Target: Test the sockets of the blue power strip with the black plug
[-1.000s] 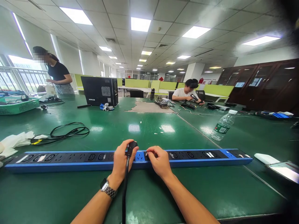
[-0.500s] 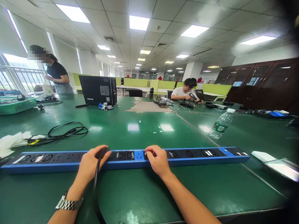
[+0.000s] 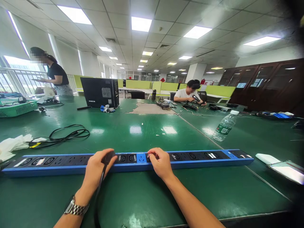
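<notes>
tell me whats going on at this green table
A person is working at a long blue power strip lying across the green table. Their left hand grips a black plug with its cord trailing toward them, holding it at the strip's sockets. Their right hand rests on the strip, pressing it down. A water bottle stands farther back to the right, and two other people are busy at the far side of the table.

Left hand (image 3: 95,167) curled, fingers closed in grip, palm down, watch on wrist, forearm bare. Right hand (image 3: 161,163) flat, palm down, fingertips (image 3: 152,155) pressing forward, forearm extended from lower right.
</notes>
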`<state>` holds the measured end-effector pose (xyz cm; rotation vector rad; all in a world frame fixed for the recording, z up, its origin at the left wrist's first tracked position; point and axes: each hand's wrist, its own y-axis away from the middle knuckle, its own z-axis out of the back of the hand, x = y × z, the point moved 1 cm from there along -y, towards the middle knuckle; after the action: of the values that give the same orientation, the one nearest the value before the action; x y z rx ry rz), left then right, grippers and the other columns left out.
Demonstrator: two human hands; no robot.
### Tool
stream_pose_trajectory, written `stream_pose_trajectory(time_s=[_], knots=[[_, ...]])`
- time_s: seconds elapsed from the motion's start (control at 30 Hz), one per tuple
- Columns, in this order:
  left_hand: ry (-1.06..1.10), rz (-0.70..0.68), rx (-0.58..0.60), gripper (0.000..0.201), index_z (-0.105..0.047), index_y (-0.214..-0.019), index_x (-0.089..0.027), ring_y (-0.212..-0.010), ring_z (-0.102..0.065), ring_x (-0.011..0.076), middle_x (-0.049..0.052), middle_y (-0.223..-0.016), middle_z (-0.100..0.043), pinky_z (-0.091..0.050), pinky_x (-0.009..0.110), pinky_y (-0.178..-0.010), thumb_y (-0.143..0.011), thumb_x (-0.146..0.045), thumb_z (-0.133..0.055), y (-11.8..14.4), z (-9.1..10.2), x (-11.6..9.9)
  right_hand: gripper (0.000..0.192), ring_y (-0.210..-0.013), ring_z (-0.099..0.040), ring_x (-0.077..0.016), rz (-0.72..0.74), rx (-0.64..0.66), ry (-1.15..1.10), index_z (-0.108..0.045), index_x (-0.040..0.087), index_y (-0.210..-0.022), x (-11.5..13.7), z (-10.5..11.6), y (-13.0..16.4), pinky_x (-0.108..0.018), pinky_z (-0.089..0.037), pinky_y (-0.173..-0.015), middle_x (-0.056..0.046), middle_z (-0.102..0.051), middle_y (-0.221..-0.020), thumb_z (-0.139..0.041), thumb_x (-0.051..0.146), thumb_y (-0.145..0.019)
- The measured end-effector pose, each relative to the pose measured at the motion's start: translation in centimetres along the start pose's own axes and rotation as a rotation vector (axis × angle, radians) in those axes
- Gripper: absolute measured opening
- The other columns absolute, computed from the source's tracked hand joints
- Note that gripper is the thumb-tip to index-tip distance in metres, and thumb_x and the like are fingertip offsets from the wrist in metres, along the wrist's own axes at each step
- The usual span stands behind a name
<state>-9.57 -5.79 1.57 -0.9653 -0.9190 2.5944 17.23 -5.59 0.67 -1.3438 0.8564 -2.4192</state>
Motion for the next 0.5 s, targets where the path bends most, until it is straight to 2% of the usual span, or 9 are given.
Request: stream_pose_trajectory(time_s=[0.1, 0.27, 0.4, 0.5], knots=[[0.040, 0.022, -0.077, 0.039, -0.068, -0.103, -0.022, -0.083, -0.069, 0.0212, 0.005, -0.096, -0.074, -0.055, 0.034, -0.080, -0.084, -0.055, -0.058, 0.0, -0.3, -1.5, 0.019, -0.067, -0.060, -0.0161, -0.005, -0.005, 0.004, -0.067, 0.021, -0.073, 0.0, -0.1, 0.0, -0.027, -0.044, -0.062, -0.001, -0.068, -0.071, -0.049, 0.020, -0.079], [-0.007, -0.129, 0.125, 0.029, -0.070, -0.101, -0.023, -0.080, -0.068, 0.0215, 0.005, -0.091, -0.074, -0.052, 0.035, -0.078, -0.085, -0.045, -0.062, -0.6, -3.4, -5.6, 0.018, -0.066, -0.059, -0.0159, -0.016, -0.031, 0.007, -0.067, 0.021, -0.072, -0.1, -0.2, 0.0, -0.026, -0.043, -0.060, -0.001, -0.067, -0.070, -0.050, 0.021, -0.078], [-0.092, -0.113, 0.233, 0.027, -0.072, -0.099, -0.024, -0.077, -0.066, 0.0225, 0.005, -0.084, -0.074, -0.049, 0.034, -0.073, -0.083, -0.044, -0.067, -1.4, -5.9, -8.0, 0.018, -0.065, -0.060, -0.0160, -0.011, -0.057, -0.019, -0.068, 0.020, -0.072, -0.3, 0.0, -0.1, -0.027, -0.044, -0.060, -0.001, -0.067, -0.069, -0.050, 0.021, -0.078], [-0.140, -0.083, 0.249, 0.025, -0.072, -0.097, -0.024, -0.079, -0.066, 0.0233, 0.005, -0.082, -0.073, -0.048, 0.033, -0.071, -0.082, -0.044, -0.068, -1.6, -6.5, -8.4, 0.019, -0.064, -0.060, -0.0160, -0.003, -0.085, -0.049, -0.068, 0.020, -0.072, -0.4, 0.2, -0.2, -0.027, -0.045, -0.061, -0.001, -0.068, -0.069, -0.050, 0.021, -0.077]])
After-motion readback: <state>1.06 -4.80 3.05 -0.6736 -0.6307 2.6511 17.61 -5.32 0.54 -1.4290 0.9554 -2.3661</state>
